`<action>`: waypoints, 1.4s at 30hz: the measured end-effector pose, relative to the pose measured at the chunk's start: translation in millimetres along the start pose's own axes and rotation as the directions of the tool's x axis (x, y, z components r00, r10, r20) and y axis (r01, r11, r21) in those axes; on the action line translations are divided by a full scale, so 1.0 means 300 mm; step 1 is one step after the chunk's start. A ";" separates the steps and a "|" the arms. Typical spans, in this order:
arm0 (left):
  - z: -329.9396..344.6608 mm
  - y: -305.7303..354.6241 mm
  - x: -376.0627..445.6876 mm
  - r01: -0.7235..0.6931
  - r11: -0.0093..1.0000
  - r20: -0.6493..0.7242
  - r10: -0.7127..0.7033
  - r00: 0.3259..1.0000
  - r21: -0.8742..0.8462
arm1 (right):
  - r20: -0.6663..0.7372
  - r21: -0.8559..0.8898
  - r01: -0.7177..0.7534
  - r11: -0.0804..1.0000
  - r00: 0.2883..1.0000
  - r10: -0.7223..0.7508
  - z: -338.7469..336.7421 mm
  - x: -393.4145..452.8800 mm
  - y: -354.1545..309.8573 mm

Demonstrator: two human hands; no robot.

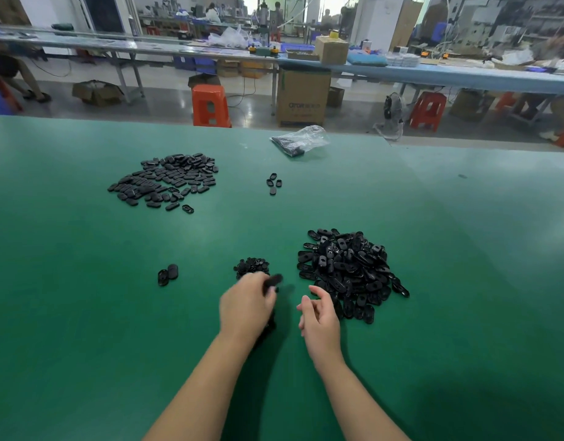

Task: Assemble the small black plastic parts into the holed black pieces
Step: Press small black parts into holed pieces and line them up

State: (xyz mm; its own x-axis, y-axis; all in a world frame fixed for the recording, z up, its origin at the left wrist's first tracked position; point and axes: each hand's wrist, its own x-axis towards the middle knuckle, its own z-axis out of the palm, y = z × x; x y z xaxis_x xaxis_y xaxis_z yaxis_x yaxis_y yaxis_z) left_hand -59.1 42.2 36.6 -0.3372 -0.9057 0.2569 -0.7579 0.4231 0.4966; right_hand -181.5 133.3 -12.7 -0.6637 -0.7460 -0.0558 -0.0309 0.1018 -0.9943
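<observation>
My left hand [247, 302] grips a blurred oval black piece [273, 281] just in front of a small heap of tiny black plastic parts [252, 266]. My right hand [319, 313] hovers beside it with fingers loosely curled and nothing visible in it, at the near edge of a big heap of holed black oval pieces [347, 272]. A wide spread of oval black pieces [167, 179] lies at the far left of the green table [83, 313].
Two oval pieces [167, 274] lie left of my left hand. A few more [273, 183] sit mid-table, and a clear plastic bag with black parts [301, 140] lies near the far edge. Beyond the table are orange stools, cardboard boxes and workbenches with people.
</observation>
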 end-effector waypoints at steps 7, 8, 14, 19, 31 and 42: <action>-0.099 -0.309 0.046 0.471 0.880 -0.112 -0.464 0.879 0.053 | 0.007 -0.054 0.020 0.998 1.000 -0.020 0.008 0.005 0.012; -0.104 -0.337 0.045 0.495 0.866 -0.104 -0.487 0.867 0.069 | 0.008 -0.066 0.020 0.998 1.000 -0.019 0.009 0.006 0.013; -0.106 -0.394 0.037 0.437 0.893 -0.112 -0.426 0.898 0.105 | 0.015 -0.106 0.020 0.994 1.000 -0.019 0.007 0.006 0.020; -0.092 -0.403 0.035 0.310 0.910 -0.132 -0.284 0.950 0.274 | 0.014 -0.148 0.030 0.989 1.000 -0.028 0.008 0.009 0.026; -0.120 -0.511 0.059 0.319 0.898 0.012 -0.338 0.941 0.302 | 0.027 -0.159 0.031 0.987 0.999 -0.027 0.009 0.004 0.021; -0.088 -0.432 0.023 0.144 0.989 -0.065 -0.143 0.988 0.009 | 0.027 -0.206 0.024 0.978 0.999 -0.019 0.014 0.000 0.009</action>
State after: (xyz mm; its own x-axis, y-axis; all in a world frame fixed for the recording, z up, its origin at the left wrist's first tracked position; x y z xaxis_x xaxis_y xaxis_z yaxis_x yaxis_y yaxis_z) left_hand 51.5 -18.0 -4.1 -0.1881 -0.9533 0.2364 -0.8036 0.2877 0.5210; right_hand -178.3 130.7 -15.6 -0.6424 -0.7654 -0.0395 -0.2002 0.2173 -0.9554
